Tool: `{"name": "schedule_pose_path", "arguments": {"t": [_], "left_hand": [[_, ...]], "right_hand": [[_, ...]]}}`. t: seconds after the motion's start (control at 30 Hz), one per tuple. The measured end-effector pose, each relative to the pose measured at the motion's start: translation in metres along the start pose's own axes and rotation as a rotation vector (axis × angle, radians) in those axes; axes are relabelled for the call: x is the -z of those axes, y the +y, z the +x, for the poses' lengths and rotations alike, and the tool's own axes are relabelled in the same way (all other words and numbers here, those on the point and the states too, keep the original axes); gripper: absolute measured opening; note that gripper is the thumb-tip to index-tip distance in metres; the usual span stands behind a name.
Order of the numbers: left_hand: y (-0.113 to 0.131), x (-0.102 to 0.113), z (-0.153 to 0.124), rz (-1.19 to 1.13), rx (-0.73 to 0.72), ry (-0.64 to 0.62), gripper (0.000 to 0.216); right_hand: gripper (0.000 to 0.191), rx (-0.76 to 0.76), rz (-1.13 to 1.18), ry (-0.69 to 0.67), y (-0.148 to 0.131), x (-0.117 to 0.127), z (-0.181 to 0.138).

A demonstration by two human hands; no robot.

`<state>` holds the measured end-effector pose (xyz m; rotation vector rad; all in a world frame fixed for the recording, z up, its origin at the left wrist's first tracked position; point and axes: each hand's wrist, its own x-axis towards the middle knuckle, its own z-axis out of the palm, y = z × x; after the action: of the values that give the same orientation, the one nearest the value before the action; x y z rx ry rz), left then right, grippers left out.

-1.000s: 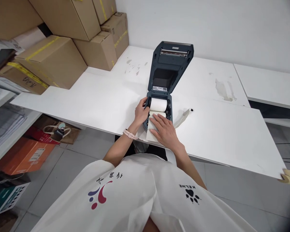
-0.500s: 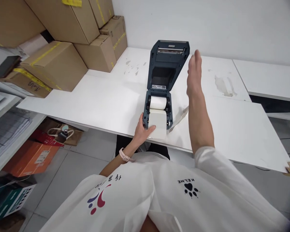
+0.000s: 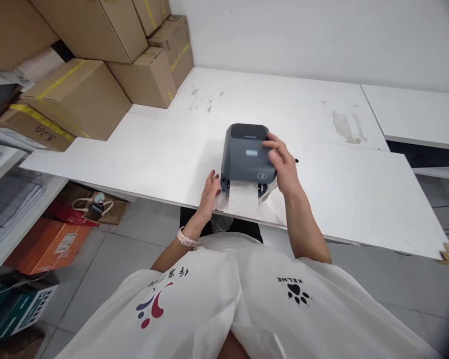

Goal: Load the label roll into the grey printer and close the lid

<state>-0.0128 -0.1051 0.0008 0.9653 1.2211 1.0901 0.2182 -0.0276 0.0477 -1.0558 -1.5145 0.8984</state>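
Note:
A dark grey label printer [image 3: 225,188] stands near the front edge of the white table. Its lid [image 3: 243,162] is swung down low over the base, with a gap still showing at the front. A strip of white label paper [image 3: 243,197] sticks out from under the lid toward me. My right hand [image 3: 284,167] grips the lid's right edge, fingers on its top. Beside the printer's front left corner is my left hand [image 3: 208,195], fingers stretched out and holding nothing. The paper roll inside is hidden by the lid.
Stacked cardboard boxes [image 3: 82,99] fill the table's back left. The white table [image 3: 344,199] has peeled patches and a wall behind it. A shelf [image 3: 48,192] with papers stands at the left, and an orange box [image 3: 52,244] sits below.
The lid has swung down from upright toward the base. My right hand has come from the right onto the lid. My left hand has let go of the label paper and moved slightly left.

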Motion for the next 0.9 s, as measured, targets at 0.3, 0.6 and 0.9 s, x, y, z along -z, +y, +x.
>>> {"name": "schedule_pose_path", "arguments": {"t": [0.3, 0.6, 0.9], "left_hand": [[0.029, -0.021, 0.02, -0.007, 0.033, -0.006, 0.093], [0.004, -0.022, 0.023, -0.012, -0.065, 0.003, 0.082], [-0.009, -0.012, 0.015, 0.15, -0.157, 0.063, 0.078]], "right_hand": [[0.109, -0.466, 0.302, 0.069, 0.01, -0.018, -0.041], [0.094, -0.628, 0.388, 0.007, 0.01, -0.019, -0.051], [0.091, -0.562, 0.382, 0.035, 0.02, -0.023, -0.049]]}}
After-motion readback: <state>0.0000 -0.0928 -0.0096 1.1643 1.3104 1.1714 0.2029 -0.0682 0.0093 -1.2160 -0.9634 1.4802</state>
